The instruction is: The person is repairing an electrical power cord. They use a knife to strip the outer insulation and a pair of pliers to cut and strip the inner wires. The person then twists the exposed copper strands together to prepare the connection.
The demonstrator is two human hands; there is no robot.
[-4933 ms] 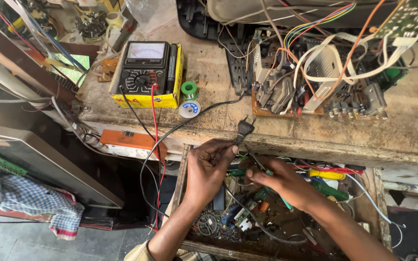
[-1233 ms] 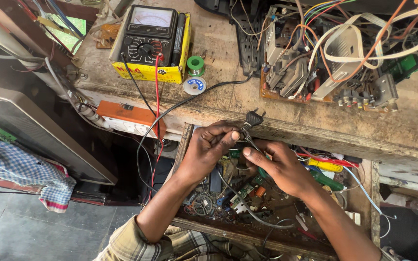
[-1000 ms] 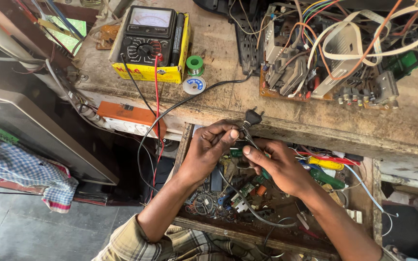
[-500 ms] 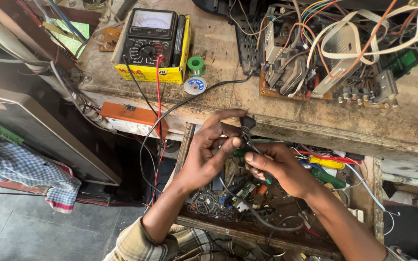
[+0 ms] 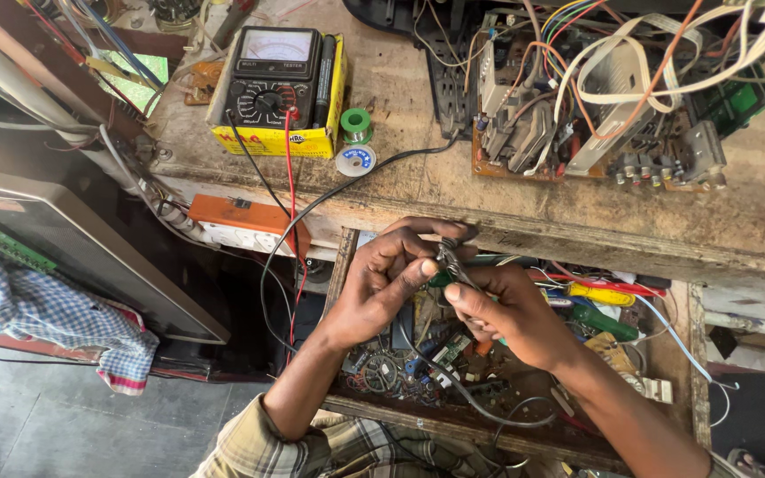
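My left hand (image 5: 381, 285) and my right hand (image 5: 508, 312) meet over an open wooden drawer (image 5: 689, 354) just below the bench edge. Between the fingertips of my left hand is a small black plug (image 5: 447, 255) on a black cable (image 5: 453, 389) that loops down into the drawer. My right hand pinches a thin green-handled screwdriver (image 5: 440, 279), its tip up against the plug. Most of the handle is hidden under my fingers.
A worn workbench (image 5: 506, 199) carries a black multimeter in a yellow case (image 5: 278, 88), a green solder spool (image 5: 357, 125), a tape roll (image 5: 355, 160) and a wired circuit board (image 5: 595, 115). An orange socket strip (image 5: 245, 223) hangs at the edge. The drawer holds screwdrivers (image 5: 602, 295) and several small parts.
Both hands have risen a little toward the bench edge and closed in on the plug. The left fingers have curled tighter around it, and the screwdriver tip now meets it.
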